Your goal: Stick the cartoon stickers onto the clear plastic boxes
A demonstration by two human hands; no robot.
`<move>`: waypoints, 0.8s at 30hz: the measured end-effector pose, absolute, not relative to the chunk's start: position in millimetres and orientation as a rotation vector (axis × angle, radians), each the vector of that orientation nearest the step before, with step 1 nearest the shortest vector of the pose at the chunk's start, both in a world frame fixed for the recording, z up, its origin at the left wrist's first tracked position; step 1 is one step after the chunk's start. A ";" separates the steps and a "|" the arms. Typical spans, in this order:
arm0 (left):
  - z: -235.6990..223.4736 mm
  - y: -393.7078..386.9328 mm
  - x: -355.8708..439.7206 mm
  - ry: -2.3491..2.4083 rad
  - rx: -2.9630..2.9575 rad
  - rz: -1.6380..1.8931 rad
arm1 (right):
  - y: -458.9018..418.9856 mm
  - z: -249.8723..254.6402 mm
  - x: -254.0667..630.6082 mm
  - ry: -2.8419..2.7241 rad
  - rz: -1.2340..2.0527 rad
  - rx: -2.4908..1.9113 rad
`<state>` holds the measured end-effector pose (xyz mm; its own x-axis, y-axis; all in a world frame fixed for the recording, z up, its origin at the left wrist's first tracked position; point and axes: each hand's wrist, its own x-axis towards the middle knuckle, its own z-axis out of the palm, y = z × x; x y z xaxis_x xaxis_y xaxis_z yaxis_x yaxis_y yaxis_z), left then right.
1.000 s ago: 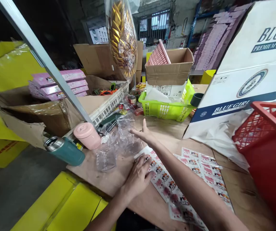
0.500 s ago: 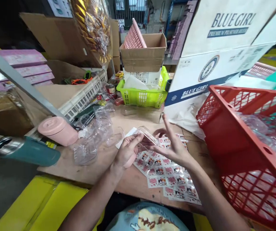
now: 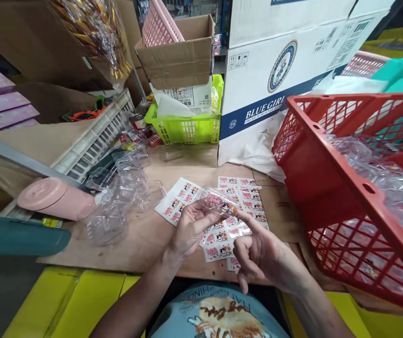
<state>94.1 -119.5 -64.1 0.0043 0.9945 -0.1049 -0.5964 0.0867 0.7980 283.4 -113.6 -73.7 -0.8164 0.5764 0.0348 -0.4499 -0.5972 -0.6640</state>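
Note:
My left hand point(image 3: 191, 230) grips a small clear plastic box point(image 3: 211, 196) between thumb and fingers, tilted above the table. Pink lettering and a cat sticker point(image 3: 227, 207) show on the box's face. The index finger of my right hand point(image 3: 262, 249) reaches out and touches the right end of that sticker; its other fingers are loosely bent and apart, holding nothing. Beneath both hands lie sticker sheets point(image 3: 218, 241) printed with cats and pink lettering. Another sticker sheet point(image 3: 171, 203) lies just left of the box.
Clear plastic boxes point(image 3: 111, 211) are heaped on the left, beside a pink cup point(image 3: 58, 197) and a teal bottle point(image 3: 28, 237). A red crate point(image 3: 331, 173) of clear packages stands right. Behind are a lime basket point(image 3: 187, 129) and a white carton point(image 3: 257, 89).
My right index finger has come down onto the box, where the hand was spread beside it. The cat sticker now shows clearly on the box. The view has shifted right and down.

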 end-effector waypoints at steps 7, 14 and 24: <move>-62.7 -118.3 95.4 0.839 0.673 1.385 | -112.5 -77.0 281.6 -0.868 2.396 -0.273; -62.9 -115.0 94.0 0.834 0.635 1.405 | -109.7 -79.7 277.7 -0.837 2.403 -0.266; -66.3 -113.8 92.1 0.834 0.658 1.401 | -108.3 -82.0 275.1 -0.831 2.396 -0.323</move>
